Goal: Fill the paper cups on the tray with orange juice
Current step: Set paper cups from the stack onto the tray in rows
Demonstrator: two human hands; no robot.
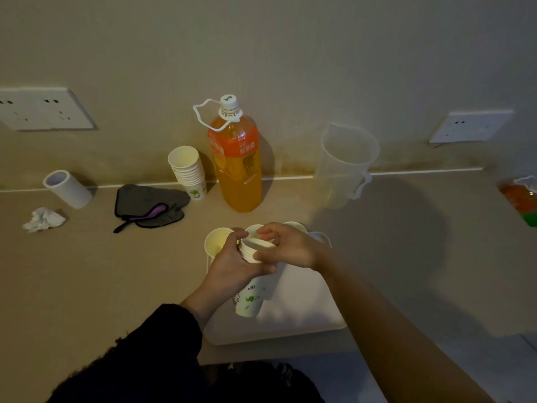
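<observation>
Over a white tray [302, 312], my left hand [232, 266] grips a short stack of nested white paper cups [250, 298] with green leaf print. My right hand [287, 247] pinches the rim of the top cup in that stack. Behind my hands, empty paper cups stand along the tray's far edge, one at the left [216, 239], others partly hidden by my fingers. A large capped bottle of orange juice [236, 167] stands upright near the wall, apart from both hands.
A taller stack of paper cups [189, 173] stands left of the bottle. A clear plastic jug [344, 167] stands to the right. A grey cloth [149, 205], a white roll [68, 189] and crumpled tissue [43, 219] lie left. An orange and green packet [520, 199] sits far right.
</observation>
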